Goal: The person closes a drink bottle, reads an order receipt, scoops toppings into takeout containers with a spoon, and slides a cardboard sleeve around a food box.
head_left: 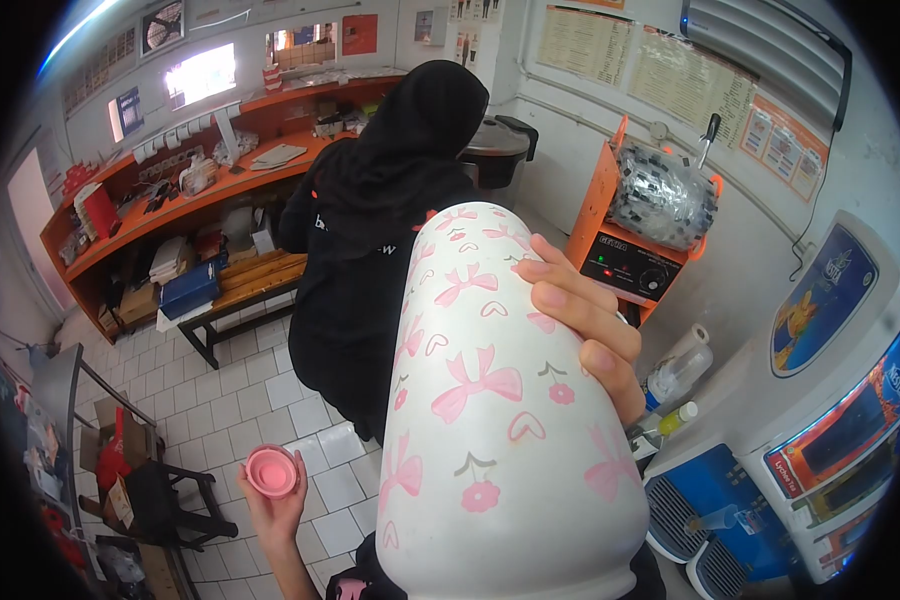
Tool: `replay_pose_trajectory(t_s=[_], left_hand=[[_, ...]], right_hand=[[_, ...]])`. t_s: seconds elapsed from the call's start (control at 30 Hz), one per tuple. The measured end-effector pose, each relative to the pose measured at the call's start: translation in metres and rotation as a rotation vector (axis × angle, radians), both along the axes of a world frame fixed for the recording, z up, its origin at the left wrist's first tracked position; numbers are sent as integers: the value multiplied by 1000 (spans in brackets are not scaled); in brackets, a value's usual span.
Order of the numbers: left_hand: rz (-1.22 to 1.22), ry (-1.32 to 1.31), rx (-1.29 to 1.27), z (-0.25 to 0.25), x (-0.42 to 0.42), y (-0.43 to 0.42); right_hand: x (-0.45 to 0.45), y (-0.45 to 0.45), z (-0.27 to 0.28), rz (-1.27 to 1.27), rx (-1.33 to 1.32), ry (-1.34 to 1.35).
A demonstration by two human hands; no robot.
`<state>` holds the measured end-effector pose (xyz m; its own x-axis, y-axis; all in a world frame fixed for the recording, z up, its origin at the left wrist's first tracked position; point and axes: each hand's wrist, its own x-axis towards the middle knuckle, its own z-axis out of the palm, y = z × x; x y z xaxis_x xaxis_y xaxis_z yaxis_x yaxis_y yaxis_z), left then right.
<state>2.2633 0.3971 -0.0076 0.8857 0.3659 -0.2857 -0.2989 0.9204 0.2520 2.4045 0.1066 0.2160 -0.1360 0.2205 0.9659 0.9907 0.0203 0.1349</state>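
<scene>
A large white tumbler [510, 420] with pink bows, hearts and flowers fills the middle of the view, tilted close to the camera. My right hand [590, 320] wraps round its right side, with the fingers showing near the upper part. Down at the lower left, my left hand [275, 508] holds a round pink lid [272, 471], its hollow side facing up. The lid and the tumbler are apart. Part of my right hand is hidden behind the tumbler.
Just ahead stands a person [370, 220] in black, facing away. An orange machine [630, 220] is at the right, above drink dispensers [750, 520]. An orange counter [220, 180] with a bench [240, 295] lies at the left; a black stool [170, 500] stands lower left.
</scene>
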Motion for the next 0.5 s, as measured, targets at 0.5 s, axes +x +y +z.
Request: replay_pose_trajectory(t_s=[0.5], left_hand=[[16,67,-222,15,-1,-5]], right_hand=[[3,5,1,-8,125,-44]])
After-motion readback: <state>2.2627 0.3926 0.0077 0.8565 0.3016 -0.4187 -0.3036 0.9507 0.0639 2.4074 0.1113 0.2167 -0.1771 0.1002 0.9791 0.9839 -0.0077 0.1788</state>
